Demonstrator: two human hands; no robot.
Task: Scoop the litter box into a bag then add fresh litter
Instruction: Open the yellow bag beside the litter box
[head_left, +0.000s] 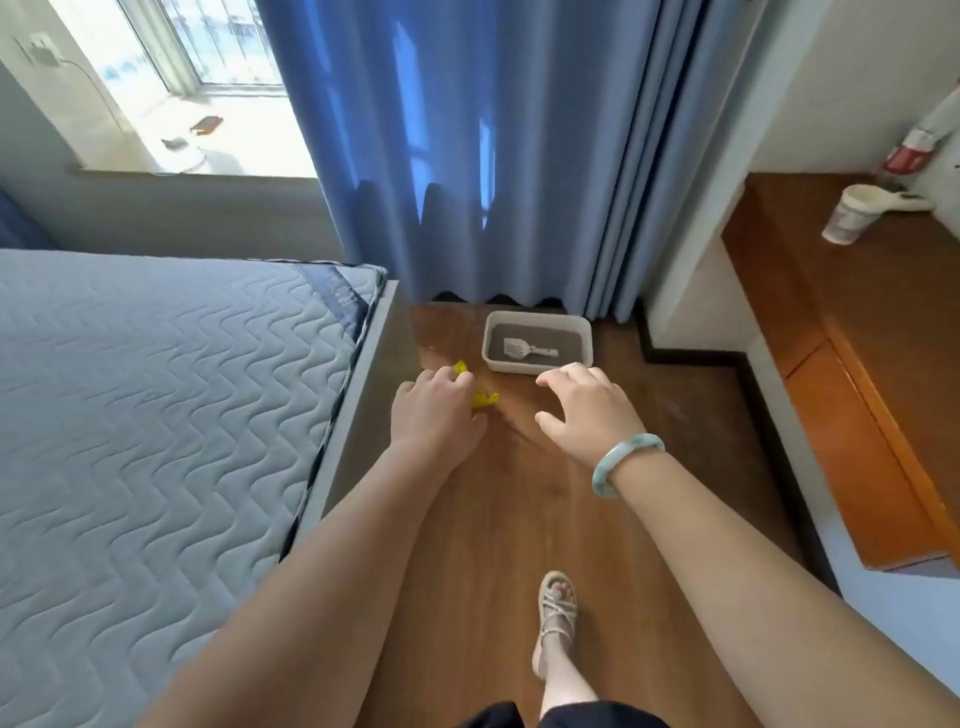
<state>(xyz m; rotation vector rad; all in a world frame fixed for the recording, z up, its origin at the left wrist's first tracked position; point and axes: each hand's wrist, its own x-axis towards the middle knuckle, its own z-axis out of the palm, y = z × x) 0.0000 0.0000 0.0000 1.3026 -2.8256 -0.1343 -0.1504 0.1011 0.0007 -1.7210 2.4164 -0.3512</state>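
A sandalled foot (557, 609) on the wooden floor (483, 530), both arms reaching ahead toward a litter box.

Beyond the foot, the left hand (435, 411) has its fingers curled round a crumpled yellow bag (484, 400), beside the bed (156, 415). The right hand (589, 410), with a pale green bangle (625, 462) at the wrist, holds nothing, its fingers loosely spread. Just past the hands the white litter box (540, 370) sits on the floor with grey litter and a white scoop (523, 348) lying in it, in front of the blue curtain (467, 156).
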